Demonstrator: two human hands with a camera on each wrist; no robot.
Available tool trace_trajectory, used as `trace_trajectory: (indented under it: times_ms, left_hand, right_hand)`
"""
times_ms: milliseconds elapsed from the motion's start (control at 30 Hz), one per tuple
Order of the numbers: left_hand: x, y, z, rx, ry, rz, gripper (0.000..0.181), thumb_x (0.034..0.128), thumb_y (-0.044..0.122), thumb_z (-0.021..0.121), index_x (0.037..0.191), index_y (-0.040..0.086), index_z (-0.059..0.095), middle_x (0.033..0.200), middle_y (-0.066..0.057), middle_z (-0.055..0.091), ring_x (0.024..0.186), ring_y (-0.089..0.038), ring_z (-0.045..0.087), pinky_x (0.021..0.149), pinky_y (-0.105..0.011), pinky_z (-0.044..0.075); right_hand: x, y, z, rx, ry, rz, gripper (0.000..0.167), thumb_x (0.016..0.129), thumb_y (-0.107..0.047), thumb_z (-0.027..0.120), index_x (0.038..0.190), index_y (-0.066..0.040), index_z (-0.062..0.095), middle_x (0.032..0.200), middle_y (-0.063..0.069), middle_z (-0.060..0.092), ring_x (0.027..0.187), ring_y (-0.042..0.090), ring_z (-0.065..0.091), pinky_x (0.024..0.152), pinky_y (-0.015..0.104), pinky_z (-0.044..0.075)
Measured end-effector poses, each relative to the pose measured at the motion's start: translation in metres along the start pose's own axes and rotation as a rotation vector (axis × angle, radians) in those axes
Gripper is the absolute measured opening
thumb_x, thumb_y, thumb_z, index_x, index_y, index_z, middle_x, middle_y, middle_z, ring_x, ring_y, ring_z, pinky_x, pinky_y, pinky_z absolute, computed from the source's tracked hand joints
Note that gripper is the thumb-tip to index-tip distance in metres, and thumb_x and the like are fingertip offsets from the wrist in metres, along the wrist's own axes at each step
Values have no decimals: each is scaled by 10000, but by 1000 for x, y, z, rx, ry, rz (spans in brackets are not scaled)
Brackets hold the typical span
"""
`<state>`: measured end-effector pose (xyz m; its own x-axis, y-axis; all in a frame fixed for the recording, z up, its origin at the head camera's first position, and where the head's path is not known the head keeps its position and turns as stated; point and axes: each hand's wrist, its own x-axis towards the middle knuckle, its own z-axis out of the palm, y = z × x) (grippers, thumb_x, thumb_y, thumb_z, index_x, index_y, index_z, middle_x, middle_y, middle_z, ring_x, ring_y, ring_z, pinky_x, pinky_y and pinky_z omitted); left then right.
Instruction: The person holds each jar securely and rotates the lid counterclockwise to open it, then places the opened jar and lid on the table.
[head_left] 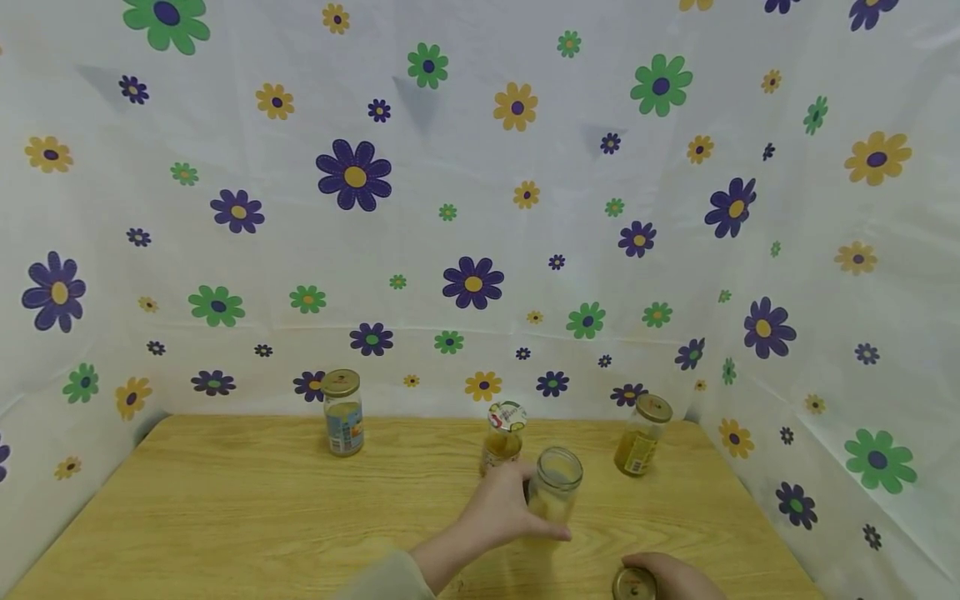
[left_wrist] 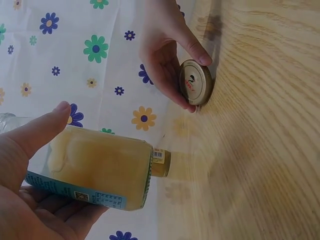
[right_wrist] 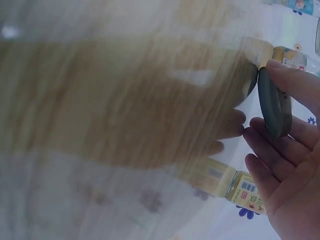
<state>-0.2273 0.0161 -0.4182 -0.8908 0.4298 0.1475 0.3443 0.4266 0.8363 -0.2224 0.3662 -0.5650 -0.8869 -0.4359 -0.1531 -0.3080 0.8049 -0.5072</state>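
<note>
Gold lid (head_left: pixel 633 585) pinched in right hand (head_left: pixel 681 577).
Left hand (head_left: pixel 501 506), apart from the right, grips uncapped glass jar (head_left: pixel 553 497); patterned-lid jar (head_left: pixel 503 439) stands just beyond.

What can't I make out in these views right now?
Right hand and its gold lid: head view, cut off by bottom edge.
Open jar, mouth: left wrist view, cut off by left edge.
Patterned-lid jar, bottom: head view, behind the left hand.
Gold lid, rim lettering: left wrist view, too small.

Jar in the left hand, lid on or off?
Off: the jar shows a bare rim; the right hand holds a lid.
</note>
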Motion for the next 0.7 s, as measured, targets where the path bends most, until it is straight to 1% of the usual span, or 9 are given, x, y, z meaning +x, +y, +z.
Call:
trace_trajectory:
  times_ms: [133,233,267,333,433,533,567,667,700]
  left_hand:
    - [4,1,9,-36,-24,-10,481,706,239,1010,1117,155,773,1053,36,791,986,-94,698,906,-269,580]
    - [8,-1,16,-71,-39,-9,495,724,206,999,1152,140,761,1094,14,792,1027,-121,717,953,-288,585]
    - [10,-1,19,-77,-39,-10,506,726,199,998,1167,136,758,1115,4,793,1061,-150,723,985,-314,585]
    - [13,-3,24,-70,-32,-23,528,725,203,997,1187,134,752,1142,-8,791,1096,-187,726,1016,-356,584]
    - [16,-4,32,-31,-14,-63,539,712,237,1004,1178,133,753,1114,-2,787,1056,-187,718,978,-374,598]
    - [19,-5,40,-1,-7,-92,535,698,261,1011,1148,124,756,1064,12,780,987,-162,700,905,-350,604]
    - [19,-6,42,4,-8,-99,535,698,266,1011,1144,120,754,1054,15,777,976,-156,697,894,-347,604]
    - [22,-8,48,6,-13,-109,542,703,278,1009,1150,114,750,1057,17,778,980,-160,703,906,-352,607]
    - [22,-8,50,5,-14,-109,546,705,281,1008,1156,116,748,1062,19,778,986,-159,706,915,-353,607]
  right_hand:
    - [-2,-5,-1,-39,0,13,699,908,-577,792,1388,-85,670,1339,66,731,1183,206,710,955,357,599]
    - [-6,-7,-1,-61,32,-24,694,912,-581,785,1388,-88,669,1340,71,732,1191,182,707,961,330,597]
    - [-6,-8,-2,-55,37,-35,678,914,-550,796,1388,-82,666,1337,82,731,1189,206,709,958,351,602]
    - [-7,-10,-2,-59,50,-58,670,918,-545,793,1387,-84,665,1332,80,732,1186,178,707,953,322,598]
    - [-8,-11,-3,-44,48,-87,649,936,-508,787,1396,-69,660,1333,92,732,1188,144,699,953,299,591]
    - [-10,-10,-3,-72,64,-184,604,954,-440,785,1398,-48,665,1318,117,740,1177,130,703,943,289,594]
    - [-11,-9,-3,-89,75,-236,573,967,-402,779,1394,-36,669,1303,136,745,1162,147,714,926,295,603]
    - [-10,-8,-1,-162,134,-354,519,960,-355,791,1354,-29,702,1233,146,766,1105,175,735,865,299,619]
    - [-10,-8,-1,-178,142,-379,506,963,-351,788,1343,-26,710,1219,151,767,1092,185,738,849,296,621]
